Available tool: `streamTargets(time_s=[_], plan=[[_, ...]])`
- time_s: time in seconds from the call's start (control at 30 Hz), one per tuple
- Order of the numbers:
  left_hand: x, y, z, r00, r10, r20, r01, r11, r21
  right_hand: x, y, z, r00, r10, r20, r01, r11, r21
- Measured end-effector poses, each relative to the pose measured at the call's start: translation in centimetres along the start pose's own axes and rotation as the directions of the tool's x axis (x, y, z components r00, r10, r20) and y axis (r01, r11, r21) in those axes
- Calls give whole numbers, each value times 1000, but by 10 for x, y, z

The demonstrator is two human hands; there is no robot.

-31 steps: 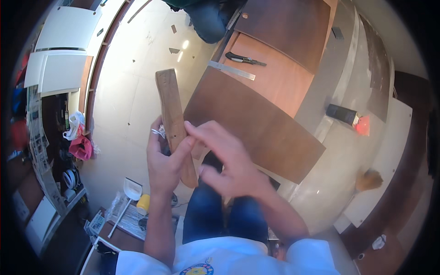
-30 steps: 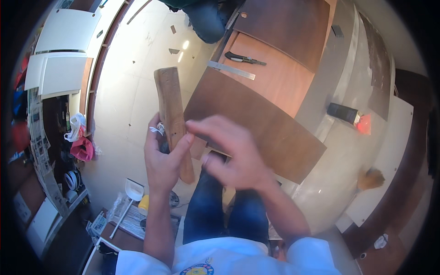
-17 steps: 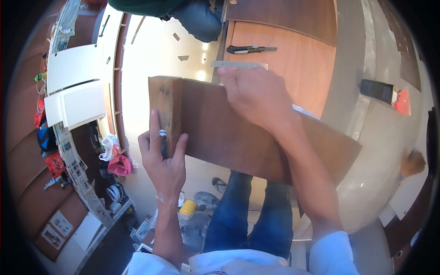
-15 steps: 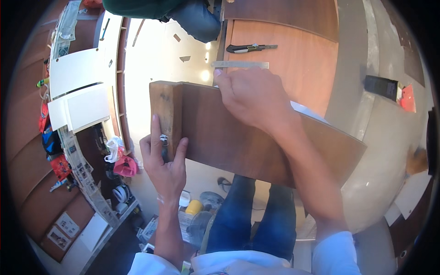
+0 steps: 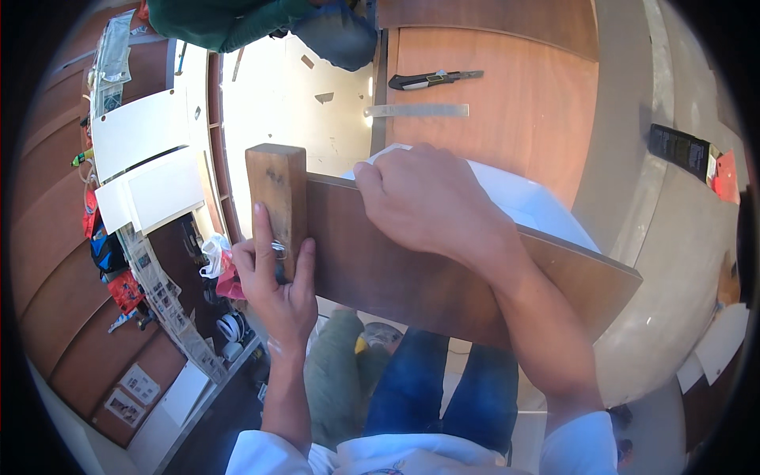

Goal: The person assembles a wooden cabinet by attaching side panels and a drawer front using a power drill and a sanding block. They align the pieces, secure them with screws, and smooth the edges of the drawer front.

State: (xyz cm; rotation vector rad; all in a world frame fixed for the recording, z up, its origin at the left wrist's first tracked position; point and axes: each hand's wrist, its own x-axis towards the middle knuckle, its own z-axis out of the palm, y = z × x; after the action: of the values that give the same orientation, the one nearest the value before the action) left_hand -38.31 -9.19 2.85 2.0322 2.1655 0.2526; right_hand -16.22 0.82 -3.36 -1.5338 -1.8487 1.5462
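Observation:
My left hand [image 5: 279,286] is closed around a worn wooden block [image 5: 275,184], its index finger laid along the face and its thumb on the right side. The block stands against the left end of a long brown board [image 5: 412,277], which spans the space in front of my legs. My right hand [image 5: 431,202] is a closed fist at the board's far edge, knuckles up, thumb to the left. Its fingertips are hidden, so what they grip cannot be made out. A white sheet [image 5: 526,194] shows behind the board, beside that hand.
A utility knife [image 5: 435,80] and a metal ruler [image 5: 417,110] lie on the orange-brown panel [image 5: 522,95] beyond. Another person's dark green sleeve [image 5: 229,24] is at the top. White panels [image 5: 142,131] lie at left; a black box [image 5: 679,150] at right. Grey-green cloth [image 5: 336,384] shows near my legs.
My right hand has moved nearer to me along the far edge. More of the white sheet shows behind the board. Grey-green cloth has come into view beside my legs.

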Motion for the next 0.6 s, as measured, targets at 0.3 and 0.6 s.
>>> streamTargets(time_s=[0.3,0.6], plan=[[9,3,5,999,11,-47,-14,998,-59,-1,0,2,998,-27,-51,29,999,26],[22,7,9,997,-3,-83,-4,997,-80,-1,-9,-8,992,83,99,-84,996,2]])
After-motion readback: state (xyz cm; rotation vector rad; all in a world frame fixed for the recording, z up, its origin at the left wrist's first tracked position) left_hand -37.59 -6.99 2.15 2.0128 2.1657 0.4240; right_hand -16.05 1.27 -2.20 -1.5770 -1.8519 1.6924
